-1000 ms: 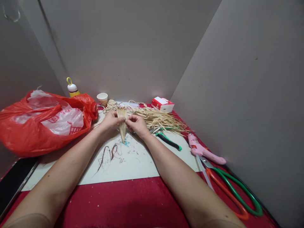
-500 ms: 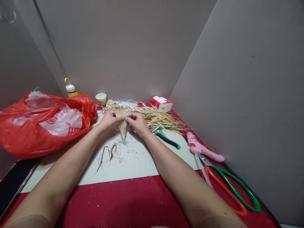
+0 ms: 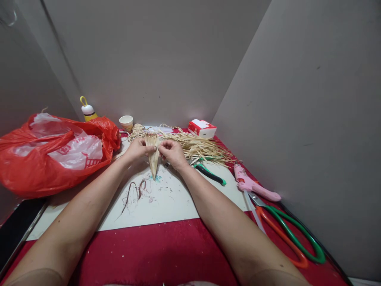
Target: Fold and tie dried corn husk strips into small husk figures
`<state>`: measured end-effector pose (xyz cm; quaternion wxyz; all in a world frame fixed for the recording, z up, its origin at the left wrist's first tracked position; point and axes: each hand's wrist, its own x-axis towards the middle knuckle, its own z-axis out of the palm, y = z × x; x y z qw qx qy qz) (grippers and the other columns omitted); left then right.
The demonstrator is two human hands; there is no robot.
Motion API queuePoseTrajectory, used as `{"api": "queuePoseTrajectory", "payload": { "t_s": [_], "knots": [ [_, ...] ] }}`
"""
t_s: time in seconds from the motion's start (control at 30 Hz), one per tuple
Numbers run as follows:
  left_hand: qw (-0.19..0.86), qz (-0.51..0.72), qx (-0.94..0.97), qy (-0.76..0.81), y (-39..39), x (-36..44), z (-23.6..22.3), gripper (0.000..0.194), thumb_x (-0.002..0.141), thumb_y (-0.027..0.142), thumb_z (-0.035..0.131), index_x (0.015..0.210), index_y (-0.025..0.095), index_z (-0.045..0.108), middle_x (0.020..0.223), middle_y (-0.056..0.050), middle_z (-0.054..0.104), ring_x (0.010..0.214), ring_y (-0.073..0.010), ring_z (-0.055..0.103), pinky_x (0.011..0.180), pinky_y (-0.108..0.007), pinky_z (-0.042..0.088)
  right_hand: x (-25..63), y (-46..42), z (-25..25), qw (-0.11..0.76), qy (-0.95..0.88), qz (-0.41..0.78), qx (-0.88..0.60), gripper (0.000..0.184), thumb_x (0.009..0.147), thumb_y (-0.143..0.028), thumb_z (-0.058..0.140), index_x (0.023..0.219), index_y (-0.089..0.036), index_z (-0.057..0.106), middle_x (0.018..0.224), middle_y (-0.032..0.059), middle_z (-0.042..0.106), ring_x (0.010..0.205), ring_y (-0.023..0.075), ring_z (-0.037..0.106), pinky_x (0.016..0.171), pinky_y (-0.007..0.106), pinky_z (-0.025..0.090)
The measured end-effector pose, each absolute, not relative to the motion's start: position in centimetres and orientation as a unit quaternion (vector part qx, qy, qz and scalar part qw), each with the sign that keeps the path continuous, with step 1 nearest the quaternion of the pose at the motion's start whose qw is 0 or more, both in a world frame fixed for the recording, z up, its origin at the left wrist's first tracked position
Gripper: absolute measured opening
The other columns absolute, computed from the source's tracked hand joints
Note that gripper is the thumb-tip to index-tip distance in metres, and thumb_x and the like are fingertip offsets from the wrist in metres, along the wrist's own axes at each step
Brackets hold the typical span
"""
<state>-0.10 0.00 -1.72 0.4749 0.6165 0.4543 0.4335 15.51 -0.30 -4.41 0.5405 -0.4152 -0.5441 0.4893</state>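
Past the brown fibres point(image 3: 128, 198), we hold the tapered husk point(image 3: 152, 162) tip-down over the white board point(image 3: 172, 208); our left hand's point(image 3: 137, 151) fingers grip it, our right hand's point(image 3: 175, 155) pinch its edge; little has shifted, so handling seems unfinished.

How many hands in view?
2. Left hand grips the pale fan-shaped piece from its left; right hand has fingertips at its right edge, grip unclear. No sign of others hidden.
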Motion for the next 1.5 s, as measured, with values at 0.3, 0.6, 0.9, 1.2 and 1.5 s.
{"api": "queuePoseTrajectory", "payload": {
  "t_s": [0.3,0.6,0.9,1.2,1.5],
  "knots": [
    [0.481,0.455,0.599,0.451,-0.2,-0.1,-1.4,0.019,0.059,0.024,0.073,0.071,0.011,0.068,0.063,-0.001,0.064,0.055,-0.0101,0.051,0.055,-0.022,0.037,15.7,-0.5,-4.3,0.521,-0.531,0.54,-0.394,0.026,0.06,-0.038,0.072,0.071,-0.018,0.059,0.053,-0.0041,0.058,0.045,0.0102,0.053,0.037,0.02,0.041],
    [0.509,0.501,0.55,0.433,0.5,0.0,-1.9,0.026,0.058,0.03,0.075,0.072,0.012,0.062,0.065,-0.001,0.064,0.056,-0.0113,0.055,0.057,-0.024,0.043,15.7,-0.2,-4.0,0.546,-0.477,0.576,-0.377,0.024,0.056,-0.032,0.074,0.067,-0.017,0.059,0.049,-0.0039,0.058,0.041,0.0073,0.049,0.04,0.018,0.041],
    [0.517,0.597,0.355,0.499,2.2,-1.5,-2.4,0.021,0.061,0.015,0.069,0.079,0.014,0.059,0.072,-0.004,0.067,0.061,-0.0142,0.063,0.055,-0.023,0.048,17.0,-0.8,-1.2,0.591,-0.424,0.617,-0.302,0.029,0.061,-0.034,0.075,0.078,-0.02,0.056,0.081,0.0,0.069,0.059,0.0083,0.061,0.045,0.016,0.045],
    [0.522,0.578,0.365,0.509,2.4,-2.1,-2.9,0.031,0.054,0.022,0.078,0.08,0.013,0.063,0.069,-0.003,0.067,0.054,-0.0114,0.058,0.048,-0.021,0.042,23.9,-1.1,4.6,0.795,-0.481,0.103,-0.354,0.021,0.08,-0.04,0.06,0.09,-0.021,0.058,0.083,0.0015,0.067,0.07,0.0129,0.065,0.062,0.026,0.053],
    [0.562,0.497,0.449,0.485,0.9,-0.8,-1.9,0.032,0.048,0.025,0.082,0.067,0.012,0.059,0.05,0.005,0.051,0.04,-0.003,0.037,0.039,-0.017,0.02,28.8,1.1,1.1,0.379,-0.628,0.067,-0.677,0.023,0.068,-0.028,0.064,0.086,-0.018,0.074,0.082,0.0087,0.073,0.074,0.0217,0.065,0.075,0.035,0.048]
  ]
}}
